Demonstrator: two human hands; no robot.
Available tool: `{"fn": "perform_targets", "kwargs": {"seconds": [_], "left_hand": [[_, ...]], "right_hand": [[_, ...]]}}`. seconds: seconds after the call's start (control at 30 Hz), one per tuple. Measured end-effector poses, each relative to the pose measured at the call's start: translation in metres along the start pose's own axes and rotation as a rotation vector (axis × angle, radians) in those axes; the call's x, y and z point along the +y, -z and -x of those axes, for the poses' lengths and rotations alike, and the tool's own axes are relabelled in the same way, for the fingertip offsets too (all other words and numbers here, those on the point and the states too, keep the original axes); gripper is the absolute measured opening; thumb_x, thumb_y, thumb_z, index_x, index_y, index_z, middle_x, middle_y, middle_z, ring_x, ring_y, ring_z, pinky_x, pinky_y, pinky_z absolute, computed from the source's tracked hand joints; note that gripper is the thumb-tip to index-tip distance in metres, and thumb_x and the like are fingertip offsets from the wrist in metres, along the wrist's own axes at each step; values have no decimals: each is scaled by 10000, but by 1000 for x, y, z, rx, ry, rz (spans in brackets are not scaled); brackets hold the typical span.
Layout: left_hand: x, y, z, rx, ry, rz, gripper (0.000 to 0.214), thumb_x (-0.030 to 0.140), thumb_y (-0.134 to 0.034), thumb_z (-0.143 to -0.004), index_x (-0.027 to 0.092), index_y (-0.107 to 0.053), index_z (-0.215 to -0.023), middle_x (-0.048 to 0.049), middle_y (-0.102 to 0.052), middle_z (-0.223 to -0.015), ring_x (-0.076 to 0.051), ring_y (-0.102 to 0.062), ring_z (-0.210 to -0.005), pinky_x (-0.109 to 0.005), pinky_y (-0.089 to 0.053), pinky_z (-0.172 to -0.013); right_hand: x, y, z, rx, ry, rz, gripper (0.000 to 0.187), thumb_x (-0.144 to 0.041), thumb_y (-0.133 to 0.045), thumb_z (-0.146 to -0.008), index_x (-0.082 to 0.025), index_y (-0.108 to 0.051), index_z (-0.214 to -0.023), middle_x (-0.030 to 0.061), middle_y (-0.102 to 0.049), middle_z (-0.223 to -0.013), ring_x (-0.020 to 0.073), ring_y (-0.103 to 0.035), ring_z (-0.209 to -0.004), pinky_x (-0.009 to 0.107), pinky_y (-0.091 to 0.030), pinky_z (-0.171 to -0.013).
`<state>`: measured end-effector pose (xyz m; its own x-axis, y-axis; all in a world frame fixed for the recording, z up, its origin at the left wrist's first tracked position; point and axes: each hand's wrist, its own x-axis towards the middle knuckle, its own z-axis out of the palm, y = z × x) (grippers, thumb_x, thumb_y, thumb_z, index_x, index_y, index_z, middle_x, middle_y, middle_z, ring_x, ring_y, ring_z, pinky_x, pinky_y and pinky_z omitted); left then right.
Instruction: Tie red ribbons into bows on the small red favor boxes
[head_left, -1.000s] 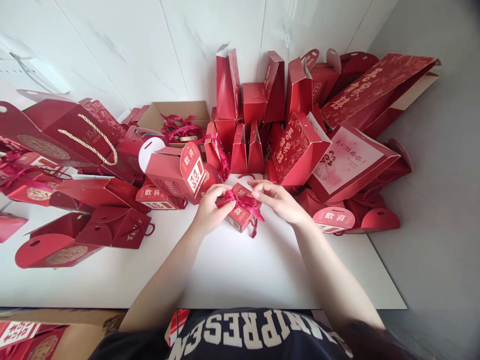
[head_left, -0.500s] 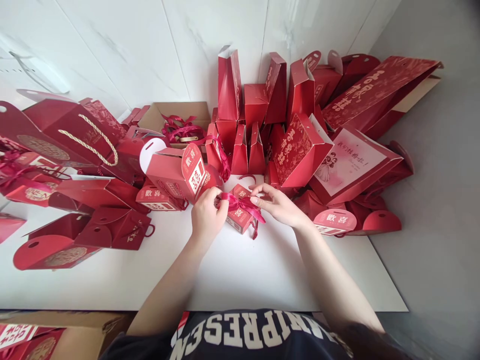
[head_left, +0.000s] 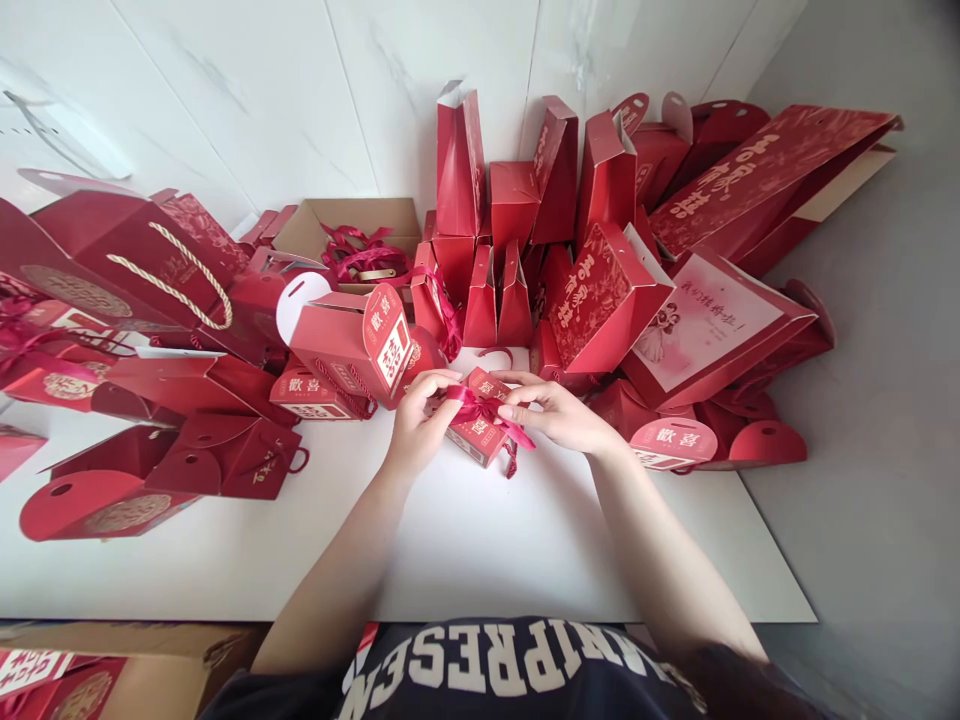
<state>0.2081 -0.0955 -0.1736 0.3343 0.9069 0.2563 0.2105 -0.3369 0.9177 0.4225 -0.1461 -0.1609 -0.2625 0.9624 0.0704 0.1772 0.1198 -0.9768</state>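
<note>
Since the picture half a second earlier, your right hand (head_left: 559,412) has come inward over the bow, its forefinger now stretched across it, and your left hand (head_left: 422,418) has loosened from a tight curl into longer, straighter fingers. The small red printed cardboard box (head_left: 474,436) has hardly shifted.

In the head view, that box lies on the white tabletop (head_left: 480,550) between your two hands, to the right of the left one and to the left of the right one. Its long axis seems to run away from you, the far end leaning right, though fingers and ribbon cover part of it. The shiny crimson ribbon bow (head_left: 471,403) sits across that axis, one loop toward your left, a tail slanting down to your right.

That crossing is the relation to watch. Your left thumb and forefinger appear to pinch the left loop; your right thumb rests on the bow's right side and looks nearer its centre. Whether the right fingers grip ribbon beneath, you cannot tell from here.

A dark red twisted cord (head_left: 511,460) hangs at the box's near right side. Just beyond your left hand stands the larger red gable-topped cardboard box (head_left: 330,335).
</note>
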Motion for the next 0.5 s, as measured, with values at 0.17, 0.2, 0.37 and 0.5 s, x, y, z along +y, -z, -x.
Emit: {"fn": "perform_targets", "kwargs": {"seconds": [0.17,0.2,0.37,0.5], "left_hand": [[5,7,-1,-165,8,92,125,269,-556,-840,195,-582,-742,-87,-590,-1250,-263,-555,-1194,-406,-459,-1013],[7,8,-1,-178,8,76,176,291,-557,-847,192,-560,-702,-86,-592,-1253,-267,-549,-1199,-408,-445,-1024],[10,5,-2,-110,36,-66,392,400,-588,-869,181,-480,-562,-77,-629,-1157,-241,-595,-1091,-376,-431,-990],[9,-4,-4,-71,-16,-227,325,379,-682,-802,185,-533,-589,-62,-641,-1102,-236,-603,-1043,-384,-439,-963]], "right_hand": [[3,0,-9,49,-3,-205,351,-509,-616,-881,-220,-760,-744,66,-603,-1350,268,-425,-1379,428,-321,-1133],[4,-1,-11,66,-7,-242,343,-508,-624,-876,-216,-759,-756,66,-597,-1361,272,-434,-1372,429,-323,-1129],[10,-8,-21,132,-26,-350,282,-480,-664,-846,-215,-758,-832,56,-595,-1360,283,-456,-1347,419,-338,-1109],[10,-12,-25,135,-42,-415,274,-464,-651,-856,-213,-746,-804,47,-613,-1326,274,-502,-1299,400,-365,-1085]]}}
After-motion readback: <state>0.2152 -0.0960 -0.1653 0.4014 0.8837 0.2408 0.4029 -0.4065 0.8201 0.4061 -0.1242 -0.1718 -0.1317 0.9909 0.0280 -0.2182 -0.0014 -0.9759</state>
